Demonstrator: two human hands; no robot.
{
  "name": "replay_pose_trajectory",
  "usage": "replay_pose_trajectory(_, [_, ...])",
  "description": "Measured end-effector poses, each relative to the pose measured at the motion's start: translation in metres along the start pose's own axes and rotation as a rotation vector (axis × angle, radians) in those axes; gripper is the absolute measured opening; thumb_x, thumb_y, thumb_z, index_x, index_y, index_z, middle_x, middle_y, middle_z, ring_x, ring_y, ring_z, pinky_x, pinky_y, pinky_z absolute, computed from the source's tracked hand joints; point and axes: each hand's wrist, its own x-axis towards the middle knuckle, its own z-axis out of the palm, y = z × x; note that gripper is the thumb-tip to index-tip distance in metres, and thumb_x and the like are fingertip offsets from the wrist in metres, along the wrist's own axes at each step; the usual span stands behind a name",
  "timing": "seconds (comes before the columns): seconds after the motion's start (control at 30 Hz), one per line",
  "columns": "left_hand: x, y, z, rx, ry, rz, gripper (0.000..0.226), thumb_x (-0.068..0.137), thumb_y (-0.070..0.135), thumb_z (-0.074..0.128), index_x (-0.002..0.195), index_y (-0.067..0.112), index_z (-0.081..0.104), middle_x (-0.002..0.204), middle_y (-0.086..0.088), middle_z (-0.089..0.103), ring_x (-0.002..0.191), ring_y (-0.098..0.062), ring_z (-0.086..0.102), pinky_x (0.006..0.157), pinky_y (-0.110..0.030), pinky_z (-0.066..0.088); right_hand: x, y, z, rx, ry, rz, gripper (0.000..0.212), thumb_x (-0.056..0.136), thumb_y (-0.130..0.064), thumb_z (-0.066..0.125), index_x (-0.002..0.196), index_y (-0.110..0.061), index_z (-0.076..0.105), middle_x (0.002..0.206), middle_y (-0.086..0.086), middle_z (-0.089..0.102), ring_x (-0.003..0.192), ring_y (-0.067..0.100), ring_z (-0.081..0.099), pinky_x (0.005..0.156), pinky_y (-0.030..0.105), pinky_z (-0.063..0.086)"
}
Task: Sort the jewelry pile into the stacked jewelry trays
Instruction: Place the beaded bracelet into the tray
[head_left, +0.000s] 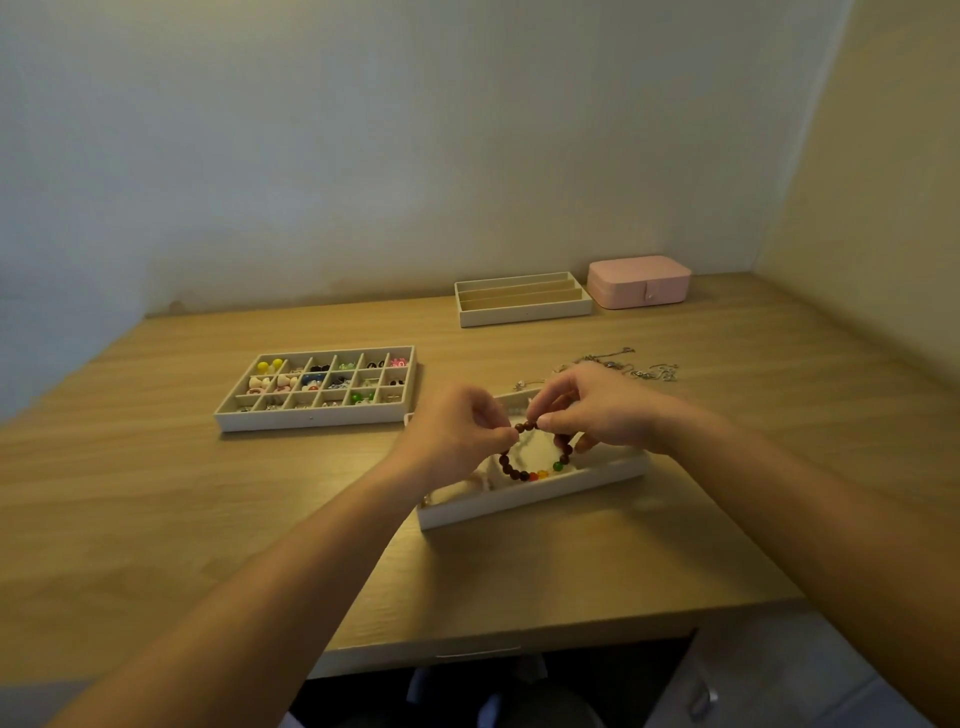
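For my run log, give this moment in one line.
left hand, right hand: pinch bracelet | above near tray | chains loose behind

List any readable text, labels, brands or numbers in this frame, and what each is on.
No readable text anywhere in the head view.
The pink rounded jewelry box: plain lid and front, no logo visible.
The beige grid tray of earrings, beige long-slot tray and beige near tray: unmarked.
The dark brown bead bracelet: too small to show markings.
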Motion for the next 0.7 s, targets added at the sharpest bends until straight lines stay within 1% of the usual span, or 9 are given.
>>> replay_pose_trajectory(0.1, [0.002, -0.003, 0.0, 0.092, 0.011, 0.005, 0.01, 0.082, 0.027, 0.08, 0.078, 0.025, 0.07, 0.077, 0.007, 0.071, 0.074, -0.008, 0.067, 0.073, -0.034, 0.058, 0.002, 0.0, 0.0, -0.074, 0.015, -0.053, 0.014, 0.093, -0.019, 0.073, 0.107, -0.021, 0.076, 0.096, -0.006, 0.073, 0.086, 0.01, 0.071, 0.066, 0.022, 0.059])
replay_pose_trajectory(0.2, [0.003, -0.005, -0.001, 0.182, 0.017, 0.016, 0.01, 0.081, 0.032, 0.079, 0.081, 0.029, 0.069, 0.079, 0.012, 0.069, 0.078, -0.007, 0.065, 0.075, -0.037, 0.058, 0.005, -0.002, 0.004, -0.193, 0.071, -0.122, 0.013, 0.09, -0.021, 0.077, 0.103, -0.022, 0.078, 0.093, -0.01, 0.072, 0.086, 0.005, 0.067, 0.069, 0.017, 0.052])
replay_pose_trajectory(0.3, [0.003, -0.005, 0.0, 0.268, -0.007, 0.052, 0.009, 0.081, 0.033, 0.077, 0.084, 0.032, 0.069, 0.082, 0.015, 0.068, 0.081, -0.007, 0.065, 0.077, -0.039, 0.058, 0.008, -0.002, 0.01, -0.283, 0.096, -0.151, 0.013, 0.089, -0.022, 0.078, 0.102, -0.023, 0.077, 0.092, -0.013, 0.071, 0.085, 0.001, 0.065, 0.07, 0.016, 0.049])
replay_pose_trajectory(0.4, [0.005, -0.004, 0.002, 0.338, -0.051, 0.089, 0.007, 0.085, 0.028, 0.069, 0.091, 0.032, 0.071, 0.089, 0.014, 0.07, 0.085, -0.012, 0.065, 0.079, -0.04, 0.058, 0.01, 0.001, 0.012, -0.335, 0.102, -0.159, 0.013, 0.09, -0.023, 0.077, 0.103, -0.023, 0.077, 0.092, -0.013, 0.07, 0.084, 0.0, 0.064, 0.067, 0.012, 0.046])
replay_pose_trajectory(0.47, [0.006, -0.005, 0.002, 0.371, -0.064, 0.101, 0.017, 0.087, 0.023, 0.061, 0.095, 0.033, 0.072, 0.093, 0.012, 0.072, 0.089, -0.014, 0.065, 0.08, -0.04, 0.057, 0.011, 0.003, 0.013, -0.349, 0.118, -0.166, 0.013, 0.09, -0.025, 0.077, 0.103, -0.023, 0.078, 0.091, -0.014, 0.07, 0.083, -0.001, 0.064, 0.066, 0.012, 0.046])
replay_pose_trajectory(0.53, [0.006, -0.007, 0.001, 0.41, -0.089, 0.116, 0.02, 0.086, 0.022, 0.061, 0.098, 0.034, 0.072, 0.096, 0.013, 0.072, 0.09, -0.013, 0.065, 0.08, -0.04, 0.058, 0.011, 0.004, 0.015, -0.376, 0.137, -0.18, 0.014, 0.092, -0.026, 0.074, 0.105, -0.024, 0.078, 0.089, -0.017, 0.066, 0.083, -0.001, 0.063, 0.068, 0.012, 0.047])
replay_pose_trajectory(0.63, [0.006, -0.008, -0.001, 0.463, -0.13, 0.143, 0.018, 0.085, 0.026, 0.068, 0.1, 0.035, 0.071, 0.097, 0.016, 0.071, 0.089, -0.011, 0.064, 0.08, -0.04, 0.057, 0.006, 0.002, 0.012, -0.4, 0.11, -0.205, 0.016, 0.097, -0.02, 0.067, 0.109, -0.024, 0.077, 0.092, -0.018, 0.063, 0.084, -0.004, 0.059, 0.069, 0.011, 0.044])
replay_pose_trajectory(0.7, [0.006, -0.008, -0.001, 0.49, -0.13, 0.154, 0.015, 0.087, 0.028, 0.068, 0.099, 0.036, 0.072, 0.098, 0.015, 0.071, 0.088, -0.012, 0.063, 0.08, -0.039, 0.057, 0.003, 0.001, 0.004, -0.399, 0.077, -0.221, 0.02, 0.098, -0.014, 0.065, 0.11, -0.024, 0.077, 0.095, -0.018, 0.065, 0.083, -0.006, 0.059, 0.069, 0.009, 0.043])
